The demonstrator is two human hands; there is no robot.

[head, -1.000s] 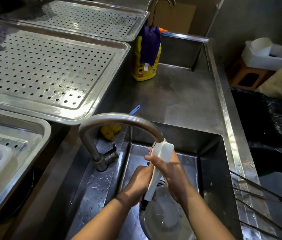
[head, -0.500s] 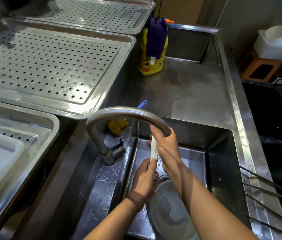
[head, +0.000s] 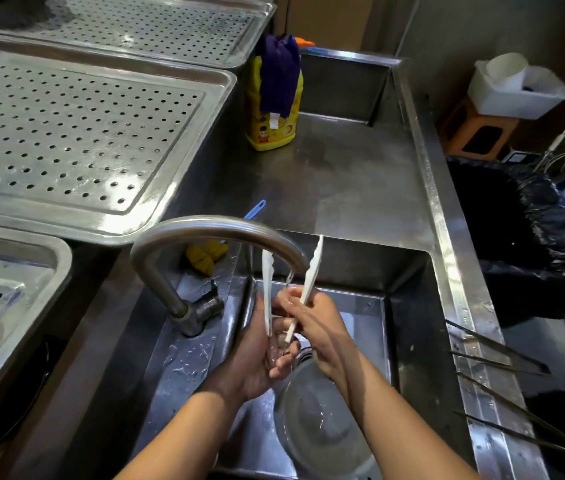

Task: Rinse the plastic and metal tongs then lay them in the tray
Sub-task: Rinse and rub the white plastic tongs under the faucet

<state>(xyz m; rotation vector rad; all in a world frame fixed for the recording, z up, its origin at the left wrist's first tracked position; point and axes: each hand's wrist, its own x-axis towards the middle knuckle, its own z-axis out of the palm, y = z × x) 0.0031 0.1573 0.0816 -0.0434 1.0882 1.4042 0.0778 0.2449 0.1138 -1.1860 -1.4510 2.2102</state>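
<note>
White plastic tongs (head: 310,271) stand upright under the faucet spout (head: 225,230), their two arms spread in a V with the tips pointing up. My right hand (head: 312,320) grips the right arm of the tongs. My left hand (head: 257,355) cups the hinge end and the left arm from below. Water runs over both hands above the sink basin (head: 406,306). Two pairs of thin metal tongs (head: 496,355) lie across the sink's right rim. The perforated steel tray (head: 66,133) sits at the upper left.
A second perforated tray (head: 156,26) lies behind the first. A yellow detergent bottle with a purple cloth (head: 274,98) stands on the counter. A yellow sponge (head: 205,254) sits behind the faucet. A round lid (head: 319,420) lies in the basin. A black-bagged bin (head: 523,244) stands right.
The tongs were shut and held flat between both hands a second ago; now their arms are spread apart under the spout. The camera view has shifted slightly closer.
</note>
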